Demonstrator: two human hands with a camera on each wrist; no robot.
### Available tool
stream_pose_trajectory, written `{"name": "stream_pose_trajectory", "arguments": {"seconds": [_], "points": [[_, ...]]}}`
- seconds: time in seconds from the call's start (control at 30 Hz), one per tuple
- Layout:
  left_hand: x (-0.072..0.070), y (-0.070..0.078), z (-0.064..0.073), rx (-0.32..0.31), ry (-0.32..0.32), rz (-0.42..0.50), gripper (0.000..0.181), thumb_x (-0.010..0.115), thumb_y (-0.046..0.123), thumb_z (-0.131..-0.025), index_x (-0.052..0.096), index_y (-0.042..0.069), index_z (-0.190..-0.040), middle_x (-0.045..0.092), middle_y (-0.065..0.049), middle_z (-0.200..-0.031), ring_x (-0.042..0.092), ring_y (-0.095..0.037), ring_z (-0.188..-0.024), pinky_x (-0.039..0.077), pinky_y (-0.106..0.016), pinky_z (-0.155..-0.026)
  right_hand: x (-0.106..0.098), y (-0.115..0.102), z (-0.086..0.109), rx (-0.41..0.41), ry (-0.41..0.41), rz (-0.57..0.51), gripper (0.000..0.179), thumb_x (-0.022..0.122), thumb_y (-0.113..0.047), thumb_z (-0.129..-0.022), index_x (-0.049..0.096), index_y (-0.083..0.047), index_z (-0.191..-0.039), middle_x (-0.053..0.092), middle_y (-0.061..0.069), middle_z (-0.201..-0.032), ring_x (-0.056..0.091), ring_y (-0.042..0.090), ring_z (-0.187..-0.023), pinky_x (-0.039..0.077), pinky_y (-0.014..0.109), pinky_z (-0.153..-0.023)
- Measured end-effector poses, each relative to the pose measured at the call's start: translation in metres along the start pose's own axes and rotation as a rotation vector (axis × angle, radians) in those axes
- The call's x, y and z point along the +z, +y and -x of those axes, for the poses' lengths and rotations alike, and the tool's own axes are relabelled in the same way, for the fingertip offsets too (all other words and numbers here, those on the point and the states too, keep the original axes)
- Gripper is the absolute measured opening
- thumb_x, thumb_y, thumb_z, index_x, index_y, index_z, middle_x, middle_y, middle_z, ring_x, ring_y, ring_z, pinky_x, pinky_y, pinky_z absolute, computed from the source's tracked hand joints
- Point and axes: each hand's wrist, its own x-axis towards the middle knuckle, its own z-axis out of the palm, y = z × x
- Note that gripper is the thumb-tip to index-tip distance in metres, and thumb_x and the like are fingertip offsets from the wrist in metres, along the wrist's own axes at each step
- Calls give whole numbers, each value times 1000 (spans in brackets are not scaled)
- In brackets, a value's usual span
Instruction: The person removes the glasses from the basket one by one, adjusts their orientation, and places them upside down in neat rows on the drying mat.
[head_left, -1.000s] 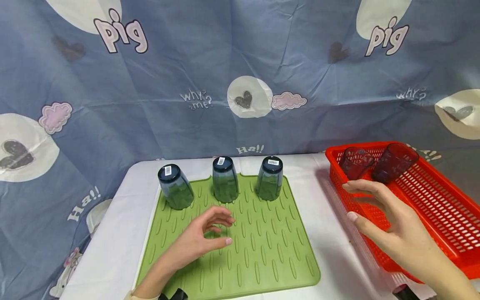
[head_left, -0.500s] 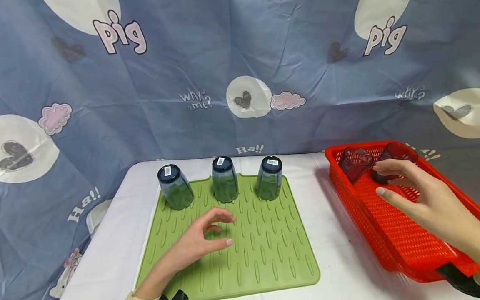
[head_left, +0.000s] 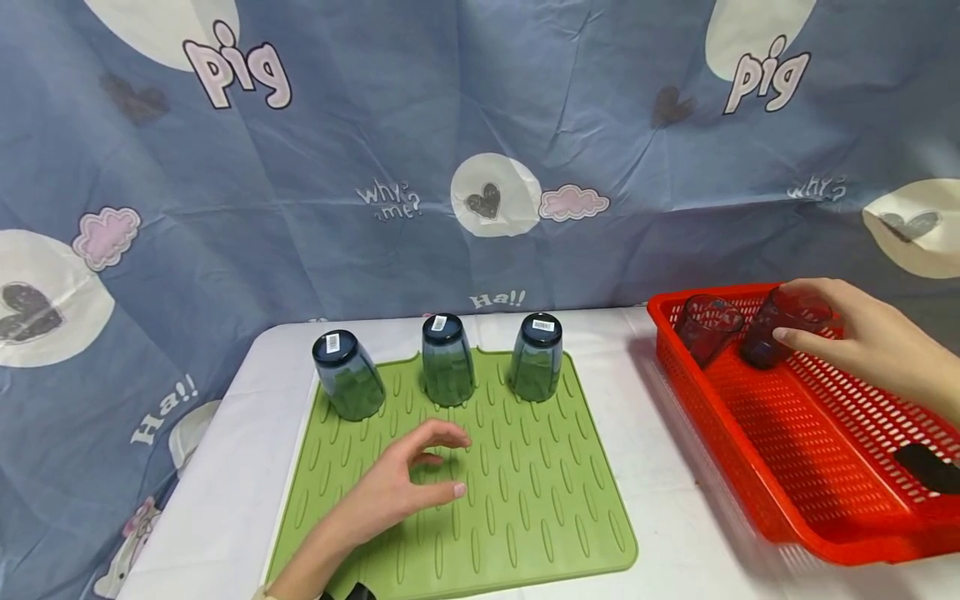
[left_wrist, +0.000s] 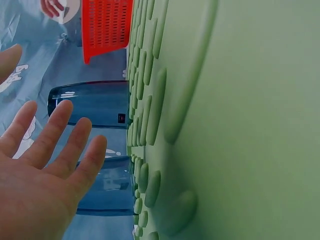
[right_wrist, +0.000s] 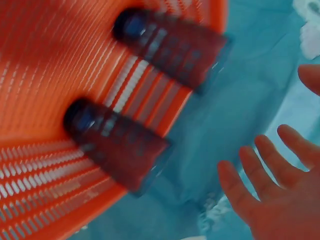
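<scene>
My right hand (head_left: 862, 337) is at the rim of a dark tinted drinking glass (head_left: 767, 337) that leans in the red basket (head_left: 750, 458). Its fingers are spread and relaxed, and in the right wrist view the hand looks apart from both glasses. A second glass (head_left: 705, 333) leans left of the first. Over the green drying mat (head_left: 540, 492) hovers my left hand (head_left: 412, 475), fingers loosely bent, holding nothing. Three blue glasses stand upside down along the mat's far edge: a left glass (head_left: 348, 379), a middle glass (head_left: 448, 367) and a right glass (head_left: 537, 362).
The mat lies on a white-covered table (head_left: 645, 433), with the basket to its right. A blue printed cloth (head_left: 337, 125) hangs behind the table. The basket's raised walls surround the two leaning glasses.
My right hand has moved away from me and to the right, from above the basket's near left side to the right glass's rim. The left hand stays nearly still.
</scene>
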Motion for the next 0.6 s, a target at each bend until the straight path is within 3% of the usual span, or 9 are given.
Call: {"name": "stream_pose_trajectory", "arguments": {"seconds": [0.07,0.23,0.47,0.6], "points": [[-1,0,1,1,-1,-5,46,77,12,-86,57,23,-126,57,-10,-129,52,-32,-122,42,-54,-102,0,9,-8,9,-20,27,75,75,-35,-88,39,4,-139,44,32,-131,43,52,-115,37,75,-85],[0,0,1,-4,-1,-8,46,77,12,-85,57,24,-125,58,-9,-129,52,-32,-122,42,-53,-102,1,32,-19,40,-9,62,76,75,-35,-88,37,8,-138,41,36,-129,43,56,-110,37,76,-83],[1,3,1,-9,-10,-7,46,77,13,-85,57,24,-126,58,-8,-129,52,-31,-122,42,-53,-102,6,54,-23,105,24,31,83,74,-37,-88,32,9,-141,35,38,-133,41,58,-107,38,75,-81],[2,4,1,2,-16,-15,45,77,13,-86,57,24,-125,59,-8,-128,52,-32,-122,43,-53,-102,12,64,-26,102,52,3,84,74,-36,-88,30,10,-143,34,38,-134,40,57,-107,37,74,-81]]}}
